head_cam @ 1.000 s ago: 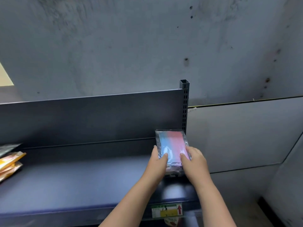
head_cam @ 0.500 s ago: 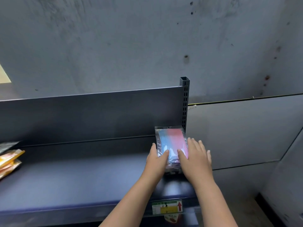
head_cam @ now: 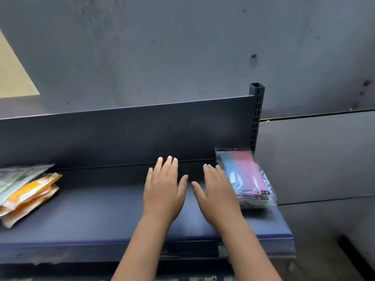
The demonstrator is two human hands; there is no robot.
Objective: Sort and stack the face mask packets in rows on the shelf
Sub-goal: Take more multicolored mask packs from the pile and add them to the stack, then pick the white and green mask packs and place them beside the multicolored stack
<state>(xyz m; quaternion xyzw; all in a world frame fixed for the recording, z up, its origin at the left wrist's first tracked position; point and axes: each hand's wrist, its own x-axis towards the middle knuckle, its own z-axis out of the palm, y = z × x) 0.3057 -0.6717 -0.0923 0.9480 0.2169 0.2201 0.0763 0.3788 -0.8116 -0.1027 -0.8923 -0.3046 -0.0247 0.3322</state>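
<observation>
A small stack of clear packets with blue and pink face masks [head_cam: 246,175] lies at the right end of the dark shelf [head_cam: 101,216], against the back corner. My right hand [head_cam: 218,191] hovers flat just left of that stack, fingers straight, holding nothing. My left hand [head_cam: 165,188] is beside it over the middle of the shelf, fingers spread and empty. A loose pile of orange and pale green packets [head_cam: 26,189] sits at the shelf's far left.
The shelf's back panel [head_cam: 132,132] runs behind everything, ending in a slotted upright post [head_cam: 256,116] at the right. A grey concrete wall rises behind. The shelf ends just right of the blue and pink stack.
Both hands have let go of the blue and pink packets and shifted left over the shelf. The view has swung left, bringing the orange pile further in.
</observation>
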